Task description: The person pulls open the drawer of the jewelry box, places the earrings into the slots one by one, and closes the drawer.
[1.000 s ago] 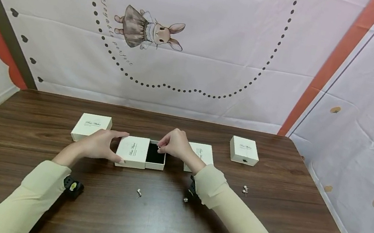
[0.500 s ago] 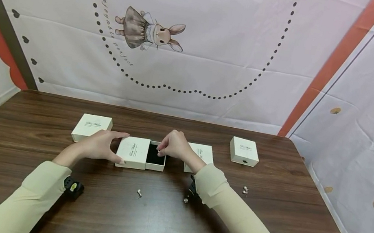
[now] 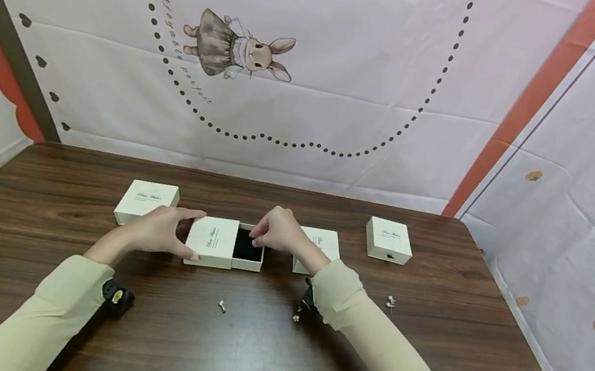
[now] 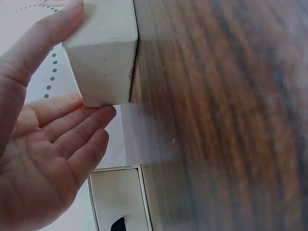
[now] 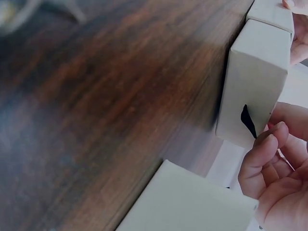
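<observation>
A white drawer-style gift box [image 3: 210, 242] lies partly slid out, showing a black insert [image 3: 246, 250] in its tray. My left hand [image 3: 157, 230] grips its sleeve between the thumb on the near side and fingers on the far side. In the left wrist view, the thumb and fingertips touch the white sleeve [image 4: 103, 62]. My right hand [image 3: 279, 230] reaches over the tray, thumb and index fingertips pinched together at the insert; the small earring between them is mostly hidden. In the right wrist view, a black ribbon tab [image 5: 247, 121] shows on the tray's end.
Other white boxes stand at the back left [image 3: 147, 202], beneath the right forearm [image 3: 323, 242] and at the back right [image 3: 389, 240]. A stud earring [image 3: 221, 307], a flower-shaped stud [image 3: 295, 318] and a pair of pearl studs [image 3: 390, 303] lie on the brown table [image 3: 175, 349].
My right fingertips have shifted slightly at the black insert, and the small pale earring seen there earlier is now mostly out of sight. The left hand and the box have stayed in place.
</observation>
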A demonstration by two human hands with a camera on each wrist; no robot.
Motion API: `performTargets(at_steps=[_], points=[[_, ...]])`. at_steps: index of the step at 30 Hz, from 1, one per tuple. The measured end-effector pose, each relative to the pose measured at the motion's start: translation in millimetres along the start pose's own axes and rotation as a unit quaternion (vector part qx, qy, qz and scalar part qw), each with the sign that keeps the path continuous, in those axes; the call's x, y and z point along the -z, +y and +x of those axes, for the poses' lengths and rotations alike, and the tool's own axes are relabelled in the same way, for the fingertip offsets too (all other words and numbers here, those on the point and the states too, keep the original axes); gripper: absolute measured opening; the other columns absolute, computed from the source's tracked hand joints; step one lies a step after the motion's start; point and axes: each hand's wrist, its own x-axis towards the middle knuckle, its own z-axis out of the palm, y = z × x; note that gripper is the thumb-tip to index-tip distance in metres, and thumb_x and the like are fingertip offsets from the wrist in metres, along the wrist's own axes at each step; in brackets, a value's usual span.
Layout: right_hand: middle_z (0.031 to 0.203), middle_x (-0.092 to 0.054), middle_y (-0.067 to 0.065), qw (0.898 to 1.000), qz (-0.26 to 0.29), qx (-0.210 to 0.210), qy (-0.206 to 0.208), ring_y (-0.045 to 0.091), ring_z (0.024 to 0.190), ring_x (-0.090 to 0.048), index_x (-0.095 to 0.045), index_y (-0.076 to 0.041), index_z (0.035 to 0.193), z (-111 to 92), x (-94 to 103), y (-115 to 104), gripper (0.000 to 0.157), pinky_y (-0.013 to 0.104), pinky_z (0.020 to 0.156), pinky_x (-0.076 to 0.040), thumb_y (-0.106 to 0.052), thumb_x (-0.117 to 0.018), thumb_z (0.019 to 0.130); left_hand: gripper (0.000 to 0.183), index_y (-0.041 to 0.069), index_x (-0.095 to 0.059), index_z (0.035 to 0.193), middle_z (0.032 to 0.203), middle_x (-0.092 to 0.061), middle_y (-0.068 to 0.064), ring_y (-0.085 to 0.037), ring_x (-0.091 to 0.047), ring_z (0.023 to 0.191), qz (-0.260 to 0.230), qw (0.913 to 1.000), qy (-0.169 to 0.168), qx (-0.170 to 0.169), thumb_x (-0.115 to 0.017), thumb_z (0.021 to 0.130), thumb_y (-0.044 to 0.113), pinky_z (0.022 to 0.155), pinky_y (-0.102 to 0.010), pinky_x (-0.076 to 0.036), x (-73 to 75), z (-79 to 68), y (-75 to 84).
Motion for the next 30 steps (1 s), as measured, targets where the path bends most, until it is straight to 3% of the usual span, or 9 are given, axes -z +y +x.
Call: performTargets(at_steps=[8, 17, 30], points=[[0.074, -0.07, -0.002, 1.0, 0.012, -0.004, 0.006, 0.004, 0.064, -0.059, -0.075, -0.009, 0.079, -0.3, -2.4, 2.5, 0.006, 0.017, 0.059, -0.046, -0.009, -0.075, 0.074, 0.092, -0.001, -0.043, 0.134, 0.13, -0.047, -0.023, -0.036, -0.046, 0.118, -0.002, 1.0, 0.0, -0.003, -0.08, 0.063, 0.044, 0.09, -0.05, -0.04, 0.3, -0.1, 1.0], [0.078, -0.07, -0.001, 0.996, 0.085, -0.025, -0.001, 0.005, 0.063, -0.062, -0.074, -0.01, 0.087, -9.3, 3.5, 6.2, 0.013, 0.02, 0.059, -0.049, -0.012, -0.075, 0.075, 0.092, -0.002, -0.042, 0.134, 0.13, -0.047, -0.024, -0.036, -0.046, 0.117, -0.003, 1.0, -0.005, -0.001, -0.079, 0.064, 0.044, 0.09, -0.05, -0.041, 1.3, -1.6, 1.6], [0.082, -0.071, 0.001, 0.988, 0.151, -0.017, -0.02, 0.006, 0.072, -0.064, -0.073, -0.006, 0.09, -29.6, 9.6, -0.6, 0.018, 0.02, 0.064, -0.049, -0.011, -0.076, 0.073, 0.091, -0.004, -0.044, 0.132, 0.129, -0.049, -0.024, -0.036, -0.047, 0.116, -0.003, 0.9999, 0.003, -0.011, -0.08, 0.063, 0.044, 0.09, -0.05, -0.041, 0.1, -0.9, 0.2]])
